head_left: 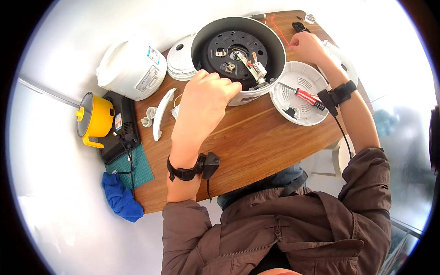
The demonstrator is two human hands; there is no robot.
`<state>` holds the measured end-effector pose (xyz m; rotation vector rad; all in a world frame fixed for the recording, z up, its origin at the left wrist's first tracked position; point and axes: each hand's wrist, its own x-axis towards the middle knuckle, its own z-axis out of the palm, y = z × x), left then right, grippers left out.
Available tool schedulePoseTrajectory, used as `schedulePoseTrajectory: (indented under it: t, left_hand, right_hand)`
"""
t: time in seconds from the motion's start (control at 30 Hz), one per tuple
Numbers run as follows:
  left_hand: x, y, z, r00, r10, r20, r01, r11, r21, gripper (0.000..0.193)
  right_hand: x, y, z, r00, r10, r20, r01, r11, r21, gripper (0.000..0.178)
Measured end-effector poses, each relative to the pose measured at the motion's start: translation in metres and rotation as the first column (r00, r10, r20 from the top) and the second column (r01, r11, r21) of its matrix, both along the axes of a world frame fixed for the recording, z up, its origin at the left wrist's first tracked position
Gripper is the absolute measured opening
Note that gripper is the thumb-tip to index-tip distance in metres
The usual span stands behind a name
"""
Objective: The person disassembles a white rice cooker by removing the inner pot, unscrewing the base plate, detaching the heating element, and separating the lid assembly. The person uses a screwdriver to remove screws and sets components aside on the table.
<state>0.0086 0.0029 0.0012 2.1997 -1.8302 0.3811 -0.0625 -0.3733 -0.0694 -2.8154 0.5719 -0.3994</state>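
Note:
A rice cooker's round metal shell lies at the far middle of the table, open side up. Inside it are a dark round plate with metal brackets and a pale switch lever. Over the shell's near left rim, the fingers of my left hand are curled and closed. My right hand, beyond the shell's right side, pinches a thin red wire. Just nearer than that hand is a white round base, holding a screwdriver with a red patterned handle and a small black-and-white part.
Leftward stand a white rice cooker, a white vented cover, a curved handle and small white cups. A yellow pot, black appliance, green mat and blue cloth line the left edge.

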Motion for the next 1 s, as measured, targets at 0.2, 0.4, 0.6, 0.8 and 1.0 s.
schedulePoseTrajectory:
  t: [0.2, 0.4, 0.6, 0.8, 1.0]
  left_hand:
    - [0.003, 0.005, 0.005, 1.0, -0.02, 0.002, 0.02, 0.999, -0.027, 0.014]
    - [0.018, 0.015, 0.013, 0.995, -0.087, 0.05, 0.091, 0.992, -0.087, 0.021]
    - [0.017, 0.019, 0.017, 0.995, -0.068, 0.076, 0.076, 0.991, -0.111, 0.019]
    - [0.02, 0.018, 0.018, 0.991, -0.006, 0.133, 0.027, 0.987, -0.158, 0.014]
    - [0.021, 0.022, 0.02, 0.987, 0.107, 0.122, -0.081, 0.976, -0.201, 0.017]
  right_hand:
    - [0.003, 0.028, 0.01, 0.967, -0.079, 0.243, -0.078, 0.813, 0.577, 0.044]
    - [-0.026, 0.117, 0.056, 0.962, 0.035, 0.271, -0.257, 0.459, 0.851, 0.064]
    - [-0.031, 0.137, 0.051, 0.966, -0.083, 0.246, -0.24, 0.077, 0.968, 0.044]
    - [-0.027, 0.157, 0.037, 0.857, -0.352, 0.376, -0.368, 0.091, 0.925, 0.045]
    - [-0.014, 0.192, 0.024, 0.598, -0.602, 0.529, -0.62, 0.071, 0.782, 0.072]
